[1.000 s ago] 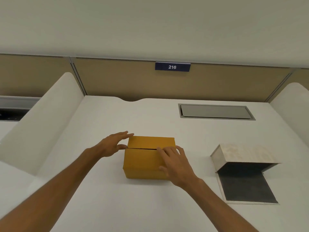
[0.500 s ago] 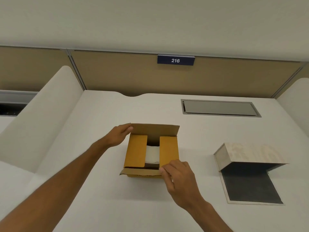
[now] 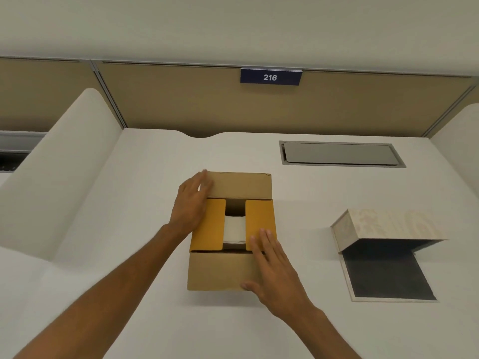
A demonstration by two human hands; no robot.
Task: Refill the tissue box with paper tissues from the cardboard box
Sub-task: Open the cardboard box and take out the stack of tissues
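Note:
The cardboard box (image 3: pixel 220 270) sits mid-desk with its far and near flaps folded out flat. Two yellow inner flaps still cover its sides, and a stack of white paper tissues (image 3: pixel 234 229) shows in the gap between them. My left hand (image 3: pixel 191 203) lies flat on the box's far-left corner, fingers spread over the far flap. My right hand (image 3: pixel 272 268) rests flat on the near flap, fingertips touching the right inner flap. The light wooden tissue box (image 3: pixel 383 224) stands open to the right, its dark-lined base panel (image 3: pixel 388 275) lying flat on the desk.
White desk (image 3: pixel 134 182) with curved white side dividers left and right. A grey recessed cable hatch (image 3: pixel 339 154) lies at the back right. A tan partition with a blue sign reading 216 (image 3: pixel 270 77) closes the far side.
The box went from closed to open: both outer flaps have been folded fully out, far and near. Both hands now lie flat on the flaps, and the tissues show.

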